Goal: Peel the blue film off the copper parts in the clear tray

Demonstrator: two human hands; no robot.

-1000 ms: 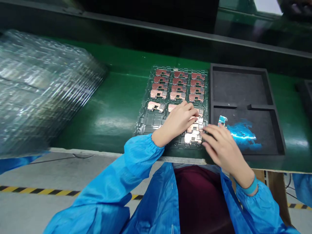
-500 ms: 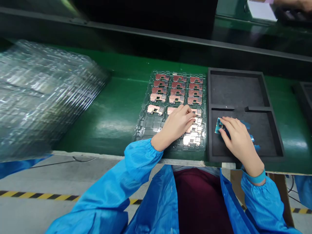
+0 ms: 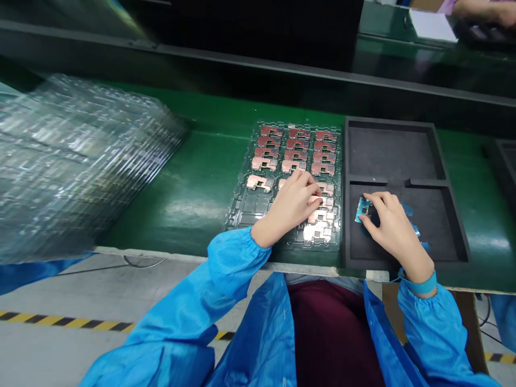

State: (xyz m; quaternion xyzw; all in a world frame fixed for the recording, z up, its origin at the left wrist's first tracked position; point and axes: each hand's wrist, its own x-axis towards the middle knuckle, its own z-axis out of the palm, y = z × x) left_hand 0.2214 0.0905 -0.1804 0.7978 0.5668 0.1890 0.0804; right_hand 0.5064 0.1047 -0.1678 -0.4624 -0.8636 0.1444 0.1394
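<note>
A clear plastic tray (image 3: 242,215) holds several copper-faced circuit boards (image 3: 260,183) in three columns. My left hand (image 3: 292,201) lies over its lower middle, thumb and index finger closed at the left end of a circuit board (image 3: 327,202) in the right column. The palm hides part of the middle column. In the lower compartment of a black foam tray (image 3: 436,215), my right hand (image 3: 389,220) has thumb and index finger across a blue-faced circuit board (image 3: 360,209). More blue pieces (image 3: 408,209) lie partly hidden behind that hand.
A tall, slanting stack of clear plastic trays (image 3: 88,161) stands on the green bench (image 3: 193,199) at the left. Another black tray (image 3: 506,161) sits at the right edge. Across the bench, a person's arm (image 3: 484,11) shows near a white sheet (image 3: 433,25).
The view has shifted slightly. My right index finger has straightened and lies along the blue-faced board's upper edge, the thumb on its lower side. My left hand stays about the same place.
</note>
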